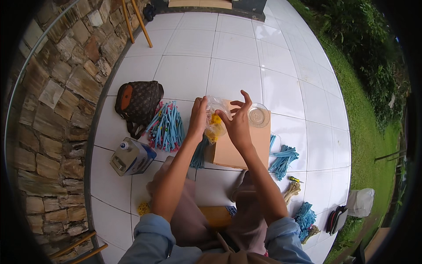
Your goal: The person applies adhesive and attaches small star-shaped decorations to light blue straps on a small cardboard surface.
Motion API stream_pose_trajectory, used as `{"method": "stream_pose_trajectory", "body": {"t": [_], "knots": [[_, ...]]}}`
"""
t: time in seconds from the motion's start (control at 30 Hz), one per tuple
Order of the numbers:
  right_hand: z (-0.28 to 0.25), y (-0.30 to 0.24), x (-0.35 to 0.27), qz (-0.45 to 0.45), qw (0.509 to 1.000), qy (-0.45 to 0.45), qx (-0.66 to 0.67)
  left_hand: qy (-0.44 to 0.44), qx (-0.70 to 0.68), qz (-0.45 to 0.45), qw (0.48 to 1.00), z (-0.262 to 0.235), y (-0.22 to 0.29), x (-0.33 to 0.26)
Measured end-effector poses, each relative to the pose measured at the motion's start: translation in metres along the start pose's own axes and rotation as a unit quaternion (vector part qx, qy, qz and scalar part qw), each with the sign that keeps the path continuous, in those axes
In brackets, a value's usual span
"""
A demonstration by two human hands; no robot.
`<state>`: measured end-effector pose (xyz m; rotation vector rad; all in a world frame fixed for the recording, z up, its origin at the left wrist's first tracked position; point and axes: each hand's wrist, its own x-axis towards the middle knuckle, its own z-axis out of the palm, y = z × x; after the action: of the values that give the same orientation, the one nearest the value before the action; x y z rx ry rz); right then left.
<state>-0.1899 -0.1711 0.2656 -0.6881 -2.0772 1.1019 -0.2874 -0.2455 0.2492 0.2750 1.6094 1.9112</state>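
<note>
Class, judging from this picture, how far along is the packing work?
Done: filled blue-and-pink bundles lie at the left. In hand: both hands, left hand and right hand, hold a clear bag with yellow contents. Left: loose blue strips at the right remain.

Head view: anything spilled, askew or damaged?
Nothing stands out. Both hands, left hand and right hand, hold a clear plastic bag of yellow pieces above the cardboard sheet. The blue strip bundles lie in heaps on the tiles.

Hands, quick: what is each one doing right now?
Left hand: closed on the clear plastic bag with yellow bits inside.
Right hand: pinching the same bag, other fingers spread open.
</note>
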Motion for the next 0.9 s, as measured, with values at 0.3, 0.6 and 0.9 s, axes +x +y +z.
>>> {"method": "stream_pose_trajectory", "body": {"t": [0.3, 0.6, 0.9], "knots": [[-0.070, 0.041, -0.045, 0.353, 0.839, -0.016, 0.414, -0.206, 0.371, 0.216, 0.879, 0.011, -0.056, -0.020], [-0.080, 0.058, -0.025, 0.441, 0.762, -0.020, 0.474, -0.281, 0.254, 0.058, 0.924, 0.010, -0.049, -0.027], [-0.066, 0.047, -0.026, 0.365, 0.844, -0.212, 0.332, -0.094, -0.258, -0.251, 0.928, 0.016, -0.048, -0.011]]}}
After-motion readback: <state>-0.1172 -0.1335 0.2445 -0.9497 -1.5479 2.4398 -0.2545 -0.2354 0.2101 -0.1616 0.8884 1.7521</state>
